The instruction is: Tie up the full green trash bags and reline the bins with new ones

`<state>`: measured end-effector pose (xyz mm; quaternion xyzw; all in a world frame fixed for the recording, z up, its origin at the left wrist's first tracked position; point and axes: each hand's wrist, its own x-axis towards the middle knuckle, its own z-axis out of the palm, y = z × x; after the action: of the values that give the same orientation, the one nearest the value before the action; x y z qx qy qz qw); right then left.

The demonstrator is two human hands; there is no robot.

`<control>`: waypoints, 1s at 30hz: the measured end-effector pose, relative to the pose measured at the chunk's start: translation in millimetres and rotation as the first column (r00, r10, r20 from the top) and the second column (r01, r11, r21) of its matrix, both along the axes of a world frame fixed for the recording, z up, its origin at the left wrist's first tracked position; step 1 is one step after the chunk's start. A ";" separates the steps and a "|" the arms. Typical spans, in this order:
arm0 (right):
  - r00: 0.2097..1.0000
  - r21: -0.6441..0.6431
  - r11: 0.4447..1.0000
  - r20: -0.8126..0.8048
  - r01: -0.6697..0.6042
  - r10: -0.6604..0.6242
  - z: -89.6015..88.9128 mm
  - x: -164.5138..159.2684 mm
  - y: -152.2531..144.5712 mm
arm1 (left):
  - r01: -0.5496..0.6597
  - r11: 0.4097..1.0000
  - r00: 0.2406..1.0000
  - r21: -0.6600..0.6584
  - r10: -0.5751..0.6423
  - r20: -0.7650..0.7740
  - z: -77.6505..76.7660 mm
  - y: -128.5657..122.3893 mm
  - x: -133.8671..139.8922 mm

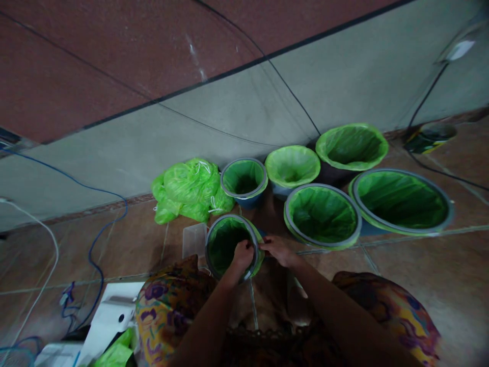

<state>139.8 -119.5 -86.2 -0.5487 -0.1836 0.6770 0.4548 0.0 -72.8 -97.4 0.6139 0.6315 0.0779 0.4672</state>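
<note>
Between my knees stands a small round waste bin (209,260) with a grey rim ring and a green bin liner (223,244). My left hand (243,255) reaches over its opening, fingers closed on the liner at the right inner side of the rim. From outside, my right hand (278,250) pinches the liner's edge at the same side, close to the left fingertips. Some of the fingers are hard to make out in the dim light. A clear plastic container (194,239) sits against the bin's left side.
Several green-lined bins stand beyond and to the right, including a large one with a grey rim (403,230). Filled green bags (191,186) lie by the wall. A dark can (430,138) is far right. Blue cable (91,250), a white panel (110,311) lie left.
</note>
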 end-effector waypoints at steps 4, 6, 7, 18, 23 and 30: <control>0.999 0.004 1.000 -0.028 -0.020 0.020 3.0 0.9 0.6 | 0.021 1.000 1.000 0.014 -0.021 -0.022 -2.5 0.9 0.5; 0.998 0.010 1.000 -0.052 -0.030 0.031 4.1 1.2 0.5 | 0.030 0.999 0.999 0.021 -0.029 -0.028 -2.8 1.0 0.6; 0.997 0.010 0.999 -0.070 -0.034 0.035 4.7 1.2 0.4 | 0.033 0.999 0.999 0.025 -0.033 -0.032 -2.8 1.0 0.5; 0.999 0.055 0.998 0.022 -0.026 0.025 3.1 -2.9 1.9 | 0.097 0.994 0.989 0.059 -0.090 -0.115 0.0 0.0 0.9; 0.911 0.062 0.997 0.413 -0.051 0.021 -12.6 3.3 7.6 | 0.123 0.988 0.979 0.092 -0.106 -0.172 8.4 -7.0 7.3; 0.876 -0.022 1.000 0.482 -0.015 0.024 -24.0 11.3 0.9 | 0.344 0.935 0.920 0.086 -0.317 -0.232 19.1 -48.1 3.1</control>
<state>151.1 -118.6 -110.2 -0.7021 -0.2905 0.5252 0.3832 3.1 -120.9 -78.3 0.7444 0.5593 -0.0294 0.3635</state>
